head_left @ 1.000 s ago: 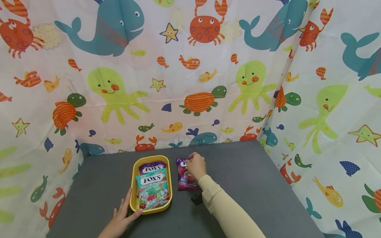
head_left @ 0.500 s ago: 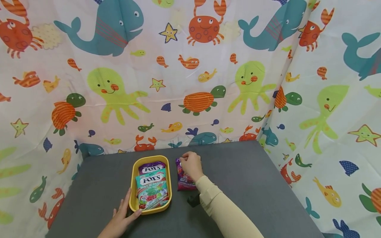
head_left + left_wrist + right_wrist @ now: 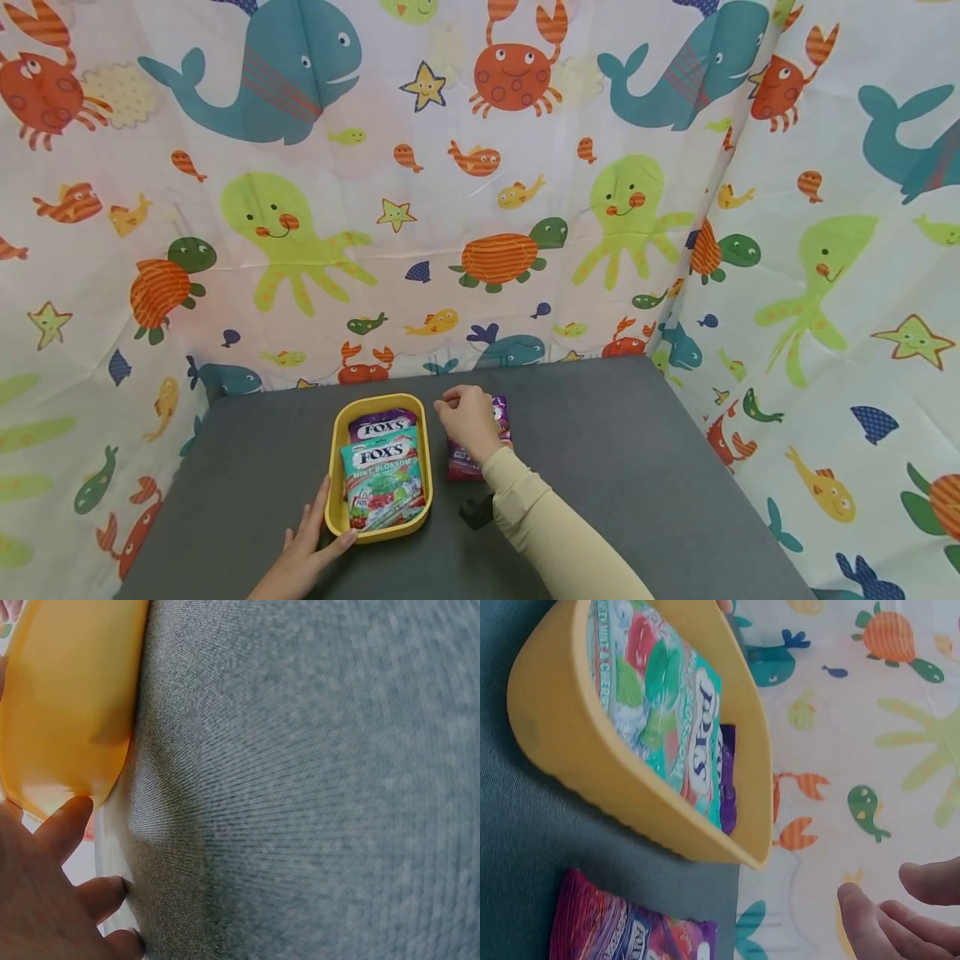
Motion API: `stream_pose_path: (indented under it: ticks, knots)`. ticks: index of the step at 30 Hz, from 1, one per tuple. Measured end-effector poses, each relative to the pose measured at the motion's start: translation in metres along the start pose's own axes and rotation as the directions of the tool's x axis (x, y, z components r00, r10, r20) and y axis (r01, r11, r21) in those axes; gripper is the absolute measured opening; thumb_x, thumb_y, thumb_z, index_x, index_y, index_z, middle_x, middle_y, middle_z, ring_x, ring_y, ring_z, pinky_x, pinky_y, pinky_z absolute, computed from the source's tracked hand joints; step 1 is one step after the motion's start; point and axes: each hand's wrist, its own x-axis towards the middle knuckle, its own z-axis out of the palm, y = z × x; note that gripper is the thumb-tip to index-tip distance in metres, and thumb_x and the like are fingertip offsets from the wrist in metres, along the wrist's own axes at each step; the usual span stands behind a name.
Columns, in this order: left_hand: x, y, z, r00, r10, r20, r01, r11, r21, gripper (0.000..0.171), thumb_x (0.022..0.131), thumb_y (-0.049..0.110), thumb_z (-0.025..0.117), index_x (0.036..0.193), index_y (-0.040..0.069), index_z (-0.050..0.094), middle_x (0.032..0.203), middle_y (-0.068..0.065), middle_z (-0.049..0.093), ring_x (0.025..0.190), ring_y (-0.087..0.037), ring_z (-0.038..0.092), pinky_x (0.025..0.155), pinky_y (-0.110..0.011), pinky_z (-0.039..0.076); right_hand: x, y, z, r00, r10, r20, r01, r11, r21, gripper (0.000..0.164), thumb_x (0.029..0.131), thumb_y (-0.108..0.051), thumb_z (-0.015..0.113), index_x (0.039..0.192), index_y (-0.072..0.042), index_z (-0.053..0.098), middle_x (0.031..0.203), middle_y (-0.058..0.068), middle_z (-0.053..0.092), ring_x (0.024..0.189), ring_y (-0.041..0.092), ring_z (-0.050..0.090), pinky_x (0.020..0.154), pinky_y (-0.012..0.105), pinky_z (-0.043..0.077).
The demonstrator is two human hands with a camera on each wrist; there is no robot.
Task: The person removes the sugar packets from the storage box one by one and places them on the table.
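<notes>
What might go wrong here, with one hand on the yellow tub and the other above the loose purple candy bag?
The right hand, empty above the loose purple bag, might brush it askew. The left hand touches the yellow tub at one corner, so a push might slide it. Inside, the green bag lies partly over a second purple bag, so a bump might shift it.

plain yellow basket [image 3: 397, 532]; 1 teal packet [image 3: 382, 479], 1 purple packet [image 3: 381, 423]. the loose packet [image 3: 622, 930] looks magenta-purple — its print, partly blurred, is hard to make out. grey tabletop [image 3: 600, 467], cream sleeve [image 3: 555, 517], white curtain [image 3: 420, 183] printed with orange crabs [image 3: 513, 77], lime octopuses [image 3: 262, 197] and blue-green whales [image 3: 262, 83].
</notes>
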Motion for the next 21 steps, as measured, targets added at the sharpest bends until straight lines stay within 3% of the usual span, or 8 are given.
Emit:
stream_pose_path:
  ticks: [16,21]
  knots:
    - [0.001,0.0,0.001,1.0,0.002,0.0,-0.002,1.0,-0.001,0.111,0.09,0.069,0.059,0.161,0.031,-0.017,0.166,-0.03,-0.003,0.148,-0.056,-0.016,0.105,-0.077,-0.023,-0.009,-0.015,0.017,0.991,0.063,0.119,-0.07,0.996,0.058,0.022,0.095,-0.022,0.072,0.106,-0.003,0.075,0.089,0.004,0.073,0.074,0.012,0.068,0.071,0.031,0.062]
    - [0.001,-0.002,0.0,1.0,0.003,0.001,-0.003,1.0,-0.004,0.111,0.09,0.069,0.059,0.161,0.031,-0.017,0.166,-0.03,-0.004,0.148,-0.056,-0.016,0.105,-0.076,-0.024,-0.013,-0.018,0.022,0.99,0.024,0.141,-0.031,0.998,0.049,0.021,0.094,-0.022,0.073,0.103,-0.003,0.075,0.089,0.004,0.073,0.073,0.011,0.066,0.068,0.029,0.061]
